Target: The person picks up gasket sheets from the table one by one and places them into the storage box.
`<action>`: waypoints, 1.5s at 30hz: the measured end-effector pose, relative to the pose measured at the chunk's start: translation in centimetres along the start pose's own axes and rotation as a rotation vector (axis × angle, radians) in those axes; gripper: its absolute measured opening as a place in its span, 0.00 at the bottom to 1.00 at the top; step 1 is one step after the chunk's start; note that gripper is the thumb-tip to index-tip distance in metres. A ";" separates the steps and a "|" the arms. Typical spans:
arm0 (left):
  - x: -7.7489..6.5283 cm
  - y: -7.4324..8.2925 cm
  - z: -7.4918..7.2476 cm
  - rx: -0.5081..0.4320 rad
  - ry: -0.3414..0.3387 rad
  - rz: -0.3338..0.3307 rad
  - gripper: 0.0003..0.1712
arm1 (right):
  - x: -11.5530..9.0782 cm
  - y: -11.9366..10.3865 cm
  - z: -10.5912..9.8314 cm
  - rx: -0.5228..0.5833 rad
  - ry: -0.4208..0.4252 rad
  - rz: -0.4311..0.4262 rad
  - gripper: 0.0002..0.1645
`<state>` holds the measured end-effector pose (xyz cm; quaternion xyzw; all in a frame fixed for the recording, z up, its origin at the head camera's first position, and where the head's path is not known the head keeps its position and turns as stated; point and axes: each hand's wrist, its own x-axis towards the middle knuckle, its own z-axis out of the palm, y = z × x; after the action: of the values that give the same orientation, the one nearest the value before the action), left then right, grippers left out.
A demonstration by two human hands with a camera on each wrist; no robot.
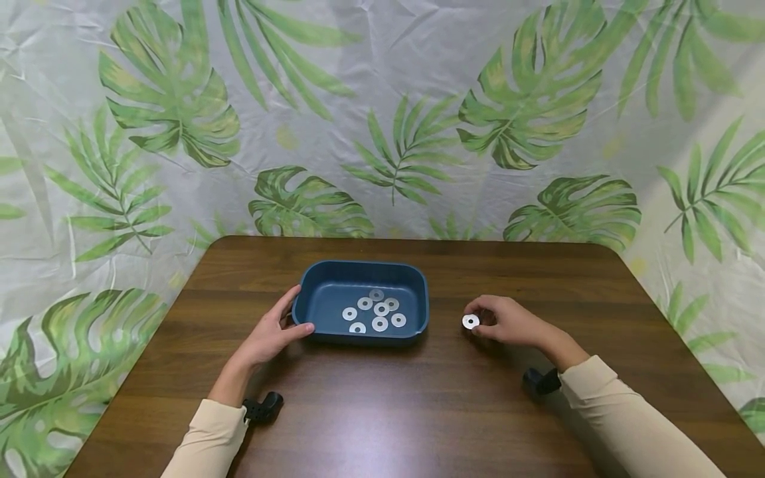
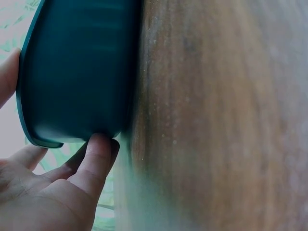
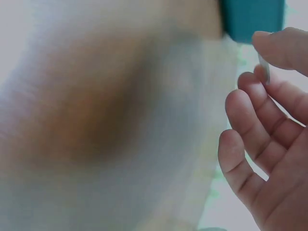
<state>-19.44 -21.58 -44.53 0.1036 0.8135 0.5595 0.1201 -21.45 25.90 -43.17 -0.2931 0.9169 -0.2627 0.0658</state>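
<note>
A dark blue rectangular tray [image 1: 361,336] stands on the table with several flat silver washers [image 1: 381,309] lying in it, some overlapping. My left hand [image 1: 271,332] grips the tray's left end. Its thumb lies on the near rim corner, and in the left wrist view its fingers touch the outer wall of the tray [image 2: 82,72]. To the right of the tray, my right hand [image 1: 508,320] pinches one washer [image 1: 471,321] between thumb and index finger, a little above the table. The right wrist view shows that washer [image 3: 264,68] edge-on, with the other fingers loosely bent.
The brown wooden table [image 1: 382,405] has rounded far corners. Behind it hangs a pale cloth [image 1: 323,146] printed with green leaves. A black wrist device [image 1: 263,407] is on the left wrist, another black device [image 1: 540,382] on the right.
</note>
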 end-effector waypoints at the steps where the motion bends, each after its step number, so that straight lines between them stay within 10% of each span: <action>1: 0.0 0.0 0.0 0.002 -0.001 0.000 0.50 | 0.1 -0.1 -0.4 0.009 0.014 0.010 0.15; 18: 0.0 -0.1 0.0 -0.006 0.006 -0.014 0.50 | 5.3 -4.9 -5.2 0.003 0.065 -0.088 0.18; 45: 0.1 -0.2 0.1 -0.043 0.010 -0.001 0.50 | 14.0 -11.5 -0.4 0.094 -0.160 -0.175 0.21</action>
<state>-19.54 -21.51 -44.78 0.0977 0.8018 0.5775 0.1186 -27.29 10.12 -36.39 -0.3885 0.8663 -0.2861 0.1295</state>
